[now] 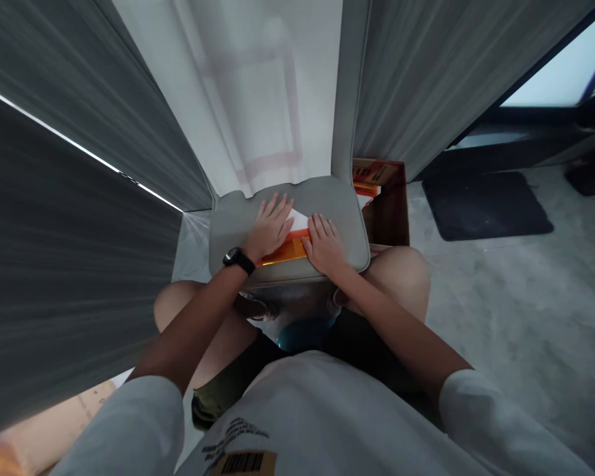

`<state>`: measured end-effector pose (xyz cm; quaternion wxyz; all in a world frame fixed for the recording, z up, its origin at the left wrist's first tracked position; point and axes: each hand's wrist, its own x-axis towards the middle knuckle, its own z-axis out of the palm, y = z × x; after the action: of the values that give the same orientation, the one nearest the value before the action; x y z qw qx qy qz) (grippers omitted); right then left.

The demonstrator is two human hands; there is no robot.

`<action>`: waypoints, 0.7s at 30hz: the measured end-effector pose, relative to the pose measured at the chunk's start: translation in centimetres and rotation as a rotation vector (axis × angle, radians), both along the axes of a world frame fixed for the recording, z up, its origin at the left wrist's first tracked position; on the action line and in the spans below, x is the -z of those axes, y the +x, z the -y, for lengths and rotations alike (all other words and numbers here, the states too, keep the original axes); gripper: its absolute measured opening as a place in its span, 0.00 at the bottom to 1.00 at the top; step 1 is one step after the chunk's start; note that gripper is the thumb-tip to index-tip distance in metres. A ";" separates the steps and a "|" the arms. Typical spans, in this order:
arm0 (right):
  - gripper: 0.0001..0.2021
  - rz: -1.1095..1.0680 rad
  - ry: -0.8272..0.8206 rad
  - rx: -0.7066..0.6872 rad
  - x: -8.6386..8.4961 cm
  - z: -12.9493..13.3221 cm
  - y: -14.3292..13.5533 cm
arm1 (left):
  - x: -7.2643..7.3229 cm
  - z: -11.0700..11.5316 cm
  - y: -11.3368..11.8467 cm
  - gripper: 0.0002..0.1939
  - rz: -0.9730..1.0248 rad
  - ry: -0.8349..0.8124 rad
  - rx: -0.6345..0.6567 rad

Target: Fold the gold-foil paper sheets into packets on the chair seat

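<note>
A flat piece with a white part and an orange, shiny band [291, 249] lies on the grey chair seat [228, 228]. It looks like folded paper or a plastic-fronted packet; I cannot tell which. My left hand [272, 228], a black watch on its wrist, rests flat over the left part of it with fingers stretched out. My right hand [324, 243] lies on its right end, fingers extended forward and the thumb on the orange band. Both palms hide portions of the piece.
A white sheet [258, 92] covers the chair's backrest. Right of the seat stands an open cardboard box [389, 205] with an orange and white piece [367, 193] in it. Grey curtains [416, 73] hang on both sides. A dark mat [486, 205] lies on the floor.
</note>
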<state>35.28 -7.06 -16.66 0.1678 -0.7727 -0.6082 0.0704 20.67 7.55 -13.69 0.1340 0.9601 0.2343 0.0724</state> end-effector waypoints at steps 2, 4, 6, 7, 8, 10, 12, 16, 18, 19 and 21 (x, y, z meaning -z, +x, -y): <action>0.33 0.002 0.002 0.002 -0.1 -0.1 -0.1 | -0.3 1.6 -1.7 0.30 0.047 0.047 0.017; 0.33 0.005 0.005 0.009 -0.1 -0.2 -0.2 | 0.0 3.1 -3.4 0.30 0.023 0.058 0.005; 0.32 0.007 0.015 0.017 0.0 -0.2 -0.2 | 0.8 3.8 -4.7 0.31 -0.024 0.062 -0.033; 0.32 0.008 0.024 0.016 0.1 -0.2 -0.1 | 1.1 3.8 -5.2 0.32 -0.041 0.068 -0.050; 0.32 0.008 0.031 0.010 0.2 -0.2 0.0 | 1.4 3.7 -5.5 0.33 -0.054 0.077 -0.059; 0.32 0.011 0.040 -0.003 0.5 -0.1 0.4 | 1.7 3.3 -5.9 0.34 -0.062 0.096 -0.066; 0.32 0.024 0.041 -0.002 0.8 0.2 0.9 | 1.7 3.0 -6.0 0.35 -0.058 0.106 -0.067; 0.34 0.064 0.036 0.026 1.2 1.0 1.9 | 1.5 3.2 -6.1 0.36 -0.038 0.109 -0.072; 0.35 0.074 0.024 0.027 1.3 1.3 2.2 | 1.7 3.4 -6.1 0.36 -0.032 0.106 -0.082; 0.35 0.077 0.021 0.024 1.4 1.3 2.3 | 1.8 3.4 -6.1 0.36 -0.029 0.104 -0.083; 0.35 0.070 0.023 0.026 1.3 1.1 2.3 | 2.0 3.3 -6.2 0.36 -0.016 0.100 -0.079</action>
<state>37.61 -8.14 -17.96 0.1561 -0.7805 -0.6044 0.0344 14.51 4.30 -15.74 0.0809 0.9562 0.2692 0.0817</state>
